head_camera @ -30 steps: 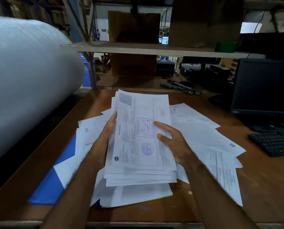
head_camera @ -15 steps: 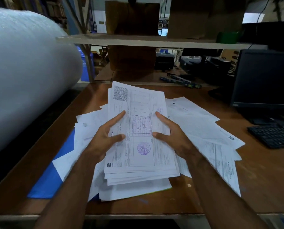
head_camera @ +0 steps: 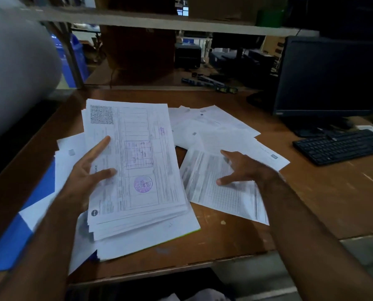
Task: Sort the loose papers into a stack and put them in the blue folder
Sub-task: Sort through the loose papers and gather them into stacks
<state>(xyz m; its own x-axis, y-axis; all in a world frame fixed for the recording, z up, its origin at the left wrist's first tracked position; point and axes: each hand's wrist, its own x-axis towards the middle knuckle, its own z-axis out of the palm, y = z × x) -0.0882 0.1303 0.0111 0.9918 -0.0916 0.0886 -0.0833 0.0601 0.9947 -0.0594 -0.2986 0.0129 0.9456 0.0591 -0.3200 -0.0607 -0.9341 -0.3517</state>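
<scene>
The left hand (head_camera: 84,181) held the stack of papers (head_camera: 137,170) at its left edge, the thumb lying across the top sheet and a straight finger reaching up over the print, the remaining fingers hidden beneath; the top sheet showed a QR code in its upper corner and a purple round stamp lower down; the stack lay tilted over more white sheets on the wooden bench (head_camera: 235,242); the right hand (head_camera: 244,168) was off the stack, its fingers spread and resting flat on a loose printed sheet (head_camera: 227,192) just right of the stack; further loose papers (head_camera: 220,129) fanned out behind that sheet, overlapping one another toward the right; the blue folder (head_camera: 14,242) lay at the bench's left edge, largely covered by white sheets, with only its left and near parts showing; a black keyboard (head_camera: 339,146) sat at the far right, well apart from the papers, with a dark monitor (head_camera: 326,77) behind it; a large pale roll (head_camera: 16,68) filled the upper left; a shelf (head_camera: 159,23) ran across the top.
</scene>
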